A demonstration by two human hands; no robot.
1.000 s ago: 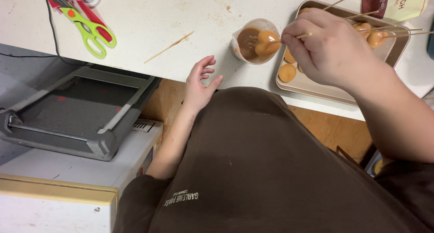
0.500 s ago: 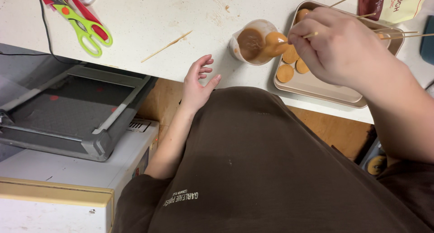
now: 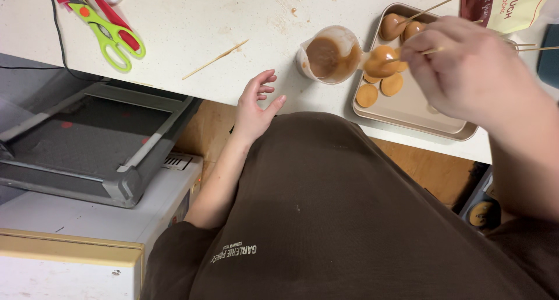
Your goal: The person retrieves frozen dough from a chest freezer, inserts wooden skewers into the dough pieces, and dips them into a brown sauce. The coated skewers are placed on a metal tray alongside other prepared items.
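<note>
A home kitchen counter: speckled worktop [image 3: 192,20], baking tray [image 3: 407,110], sauce cup [image 3: 326,55], scissors [image 3: 108,35].

My top [image 3: 361,218] is a dark brown, soft-knit shirt, plain across the belly, loose enough to fold; a small block of pale lettering sits low on the front, upside down from my view; a few light specks of lint show mid-chest. Sleeves are short; the left one [image 3: 174,253] ends above the elbow in bunched folds; the right one [image 3: 524,247] shows at the frame edge. Left hand [image 3: 256,105] and right hand [image 3: 471,73] are bare; no rings, watch or gloves visible.
</note>
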